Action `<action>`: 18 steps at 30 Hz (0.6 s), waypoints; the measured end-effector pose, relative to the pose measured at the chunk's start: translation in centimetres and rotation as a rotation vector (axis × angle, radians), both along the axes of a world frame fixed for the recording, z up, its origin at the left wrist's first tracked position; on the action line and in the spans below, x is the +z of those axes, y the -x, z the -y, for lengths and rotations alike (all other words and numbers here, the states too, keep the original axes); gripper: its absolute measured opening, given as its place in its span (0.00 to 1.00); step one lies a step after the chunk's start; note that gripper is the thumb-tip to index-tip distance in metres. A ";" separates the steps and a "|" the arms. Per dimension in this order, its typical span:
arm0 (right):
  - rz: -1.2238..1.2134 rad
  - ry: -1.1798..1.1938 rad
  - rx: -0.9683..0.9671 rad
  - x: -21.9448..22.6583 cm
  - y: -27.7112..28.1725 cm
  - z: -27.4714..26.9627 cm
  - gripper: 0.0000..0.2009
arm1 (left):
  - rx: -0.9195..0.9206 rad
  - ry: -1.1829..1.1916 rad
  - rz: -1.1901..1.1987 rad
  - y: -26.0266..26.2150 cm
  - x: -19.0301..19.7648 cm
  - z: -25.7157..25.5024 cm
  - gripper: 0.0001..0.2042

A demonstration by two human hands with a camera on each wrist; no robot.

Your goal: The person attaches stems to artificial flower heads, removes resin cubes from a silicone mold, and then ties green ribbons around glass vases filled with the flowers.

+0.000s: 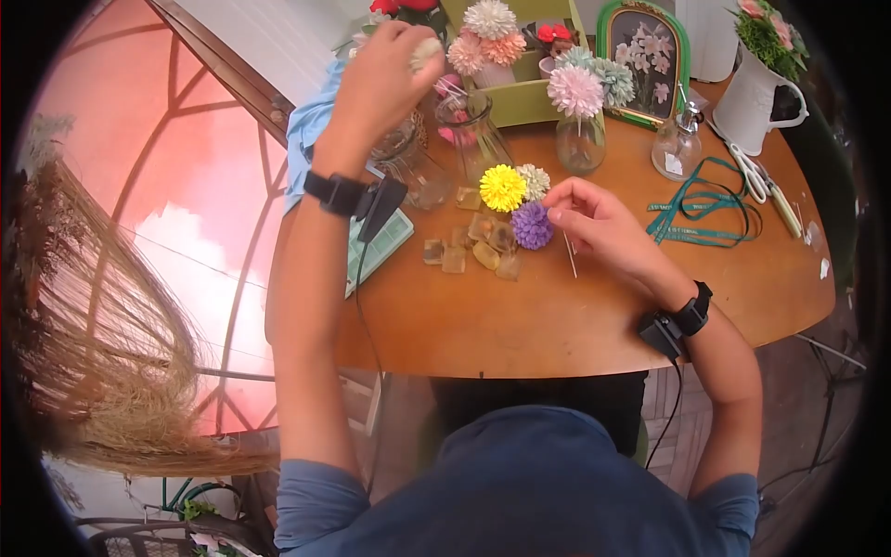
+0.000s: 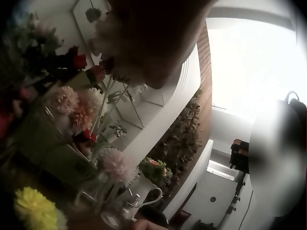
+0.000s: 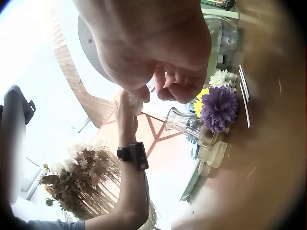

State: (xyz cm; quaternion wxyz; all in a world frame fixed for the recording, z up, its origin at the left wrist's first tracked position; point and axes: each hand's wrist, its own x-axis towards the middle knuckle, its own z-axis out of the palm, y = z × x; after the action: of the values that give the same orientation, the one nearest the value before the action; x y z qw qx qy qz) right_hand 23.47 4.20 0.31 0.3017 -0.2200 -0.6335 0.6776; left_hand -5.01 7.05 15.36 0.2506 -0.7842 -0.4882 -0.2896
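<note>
Raised over the glass vases at the back left, my left hand (image 1: 380, 79) grips a cream-white artificial flower (image 1: 425, 56). That flower looks dark and blurred in the left wrist view, with pale stems showing below it. My right hand (image 1: 603, 227) hovers at the purple flower (image 1: 532, 226), its fingers loosely bent and holding nothing in the right wrist view. Beside the purple bloom lie a yellow flower (image 1: 502, 188) and a small white flower (image 1: 533, 182). Thin white sticks (image 3: 244, 96) rest on the table near the right hand. A glass vase (image 1: 408, 167) stands under the left forearm's side.
Several amber translucent blocks (image 1: 484, 243) lie mid-table, with a mint-green tray (image 1: 385, 243) to their left. Behind are a green box (image 1: 529, 104), a jar with pompom flowers (image 1: 580, 144) and a framed picture (image 1: 642, 60). Green ribbon (image 1: 710, 212) and scissors (image 1: 750, 176) lie right.
</note>
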 end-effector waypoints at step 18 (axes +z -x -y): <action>0.947 -0.951 -0.318 -1.6 -0.2 -0.4 0.18 | -0.194 0.393 -0.055 -7.7 -10.8 6.5 0.26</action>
State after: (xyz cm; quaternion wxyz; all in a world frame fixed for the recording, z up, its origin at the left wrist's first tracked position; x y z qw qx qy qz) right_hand 23.70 4.64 -1.32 0.1520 -0.4263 -0.8856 0.1043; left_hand 2.67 0.56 4.52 0.0772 -0.8690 -0.4503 -0.1900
